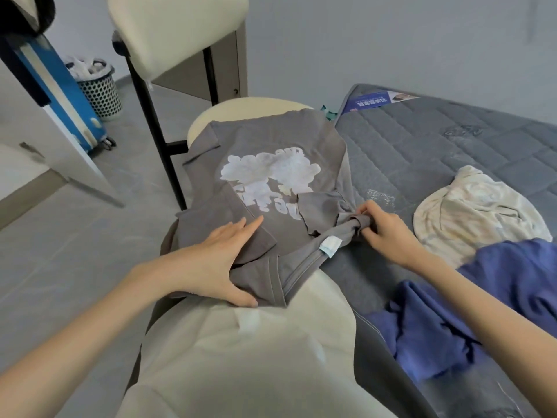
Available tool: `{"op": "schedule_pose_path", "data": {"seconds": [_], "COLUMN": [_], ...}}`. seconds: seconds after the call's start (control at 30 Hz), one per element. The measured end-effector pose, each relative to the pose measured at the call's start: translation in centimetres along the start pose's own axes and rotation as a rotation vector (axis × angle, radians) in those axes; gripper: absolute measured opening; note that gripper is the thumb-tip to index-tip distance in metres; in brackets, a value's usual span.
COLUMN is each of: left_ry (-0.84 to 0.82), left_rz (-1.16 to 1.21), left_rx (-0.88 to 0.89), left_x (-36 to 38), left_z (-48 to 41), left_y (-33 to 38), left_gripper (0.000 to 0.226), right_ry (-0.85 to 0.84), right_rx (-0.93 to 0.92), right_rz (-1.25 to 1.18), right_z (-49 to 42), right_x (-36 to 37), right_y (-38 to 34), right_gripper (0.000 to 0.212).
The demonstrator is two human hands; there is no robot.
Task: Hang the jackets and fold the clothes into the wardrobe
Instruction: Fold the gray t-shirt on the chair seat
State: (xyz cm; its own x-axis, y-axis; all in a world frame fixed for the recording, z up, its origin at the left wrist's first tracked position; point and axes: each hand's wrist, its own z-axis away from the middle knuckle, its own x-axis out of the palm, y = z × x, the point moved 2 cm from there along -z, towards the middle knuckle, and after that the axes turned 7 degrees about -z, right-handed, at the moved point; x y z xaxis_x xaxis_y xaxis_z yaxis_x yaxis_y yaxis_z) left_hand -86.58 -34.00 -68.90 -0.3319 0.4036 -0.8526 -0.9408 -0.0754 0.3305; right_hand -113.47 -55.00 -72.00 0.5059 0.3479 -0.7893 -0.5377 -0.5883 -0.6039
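A: Bedside folding, it seems. What is serving as the work surface?

B: The lap, in cream trousers [241,357], is carrying the near end of a grey cotton T-shirt with a white cloud print [265,137]. Its far end is lying beyond the fingertips on the round seat of a cream padded chair with a black frame [180,34].

A: And what are the hands doing?

B: The left hand [220,260] is pressing flat on a folded-in sleeve, with the fingers straight and the thumb lying along the near edge. The right hand [382,230] is pinching a bunched sleeve between curled fingers and thumb. It is working at the shirt's right side, just over the edge of a grey quilted mattress [422,152].

A: So how far along is the job?

B: Early, I am judging. One side of the shirt is looking folded in, the other is only being gathered, and it is not yet a finished fold. Beside the right forearm a crumpled blue garment [497,297] is lying unfolded. Beyond the right hand a cream striped garment [470,212] is sitting in a heap on the mattress.

A: Is anything reaching the wardrobe?

B: A white panel [54,158] is standing well off to the left of the left hand. I cannot tell whether it is a wardrobe door. No folded pile is showing, and no hung jacket either.
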Motion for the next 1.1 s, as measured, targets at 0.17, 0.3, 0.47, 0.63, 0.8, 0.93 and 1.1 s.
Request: {"op": "schedule_pose_path", "data": {"seconds": [0.17, 0.3, 0.47, 0.63, 0.8, 0.93, 1.1], "left_ry": [0.033, 0.208, 0.172, 0.324, 0.403, 0.400, 0.191], "left_rz": [-0.087, -0.153, -0.109, -0.198, 0.162, 0.127, -0.055], "left_rx": [-0.024, -0.066, -0.068, -0.095, -0.162, -0.231, -0.311], "left_x": [0.1, -1.7, -0.7, -0.9, -5.2, -9.5, -13.0], "left_z": [-0.8, -1.2, -0.2, -0.9, -1.9, -5.0, -10.0], "left_y": [0.1, -0.3, 0.1, 0.1, -1.5, -4.0, -8.7], "left_gripper": [0.121, 0.078, 0.039, 0.021, 0.016, 0.011, 0.011], "right_ry": [0.128, 0.139, 0.124, 0.162, 0.238, 0.184, -0.005], "right_rx": [0.020, 0.026, 0.059, 0.066, 0.074, 0.050, 0.114], "right_rz": [-0.076, -0.114, -0.139, -0.157, -0.109, 0.022, 0.285], "right_z": [-2.8, -4.8, -6.6, -7.8, -8.9, -11.8, -17.5], "right_x": [-1.3, -1.4, -0.7, -0.5, -0.9, -1.1, -0.9], "right_y": [-1.5, -2.5, -3.0, -4.0, -4.6, -5.2, -5.1], "right_gripper": [0.023, 0.020, 0.010, 0.023, 0.035, 0.034, 0.029]}}
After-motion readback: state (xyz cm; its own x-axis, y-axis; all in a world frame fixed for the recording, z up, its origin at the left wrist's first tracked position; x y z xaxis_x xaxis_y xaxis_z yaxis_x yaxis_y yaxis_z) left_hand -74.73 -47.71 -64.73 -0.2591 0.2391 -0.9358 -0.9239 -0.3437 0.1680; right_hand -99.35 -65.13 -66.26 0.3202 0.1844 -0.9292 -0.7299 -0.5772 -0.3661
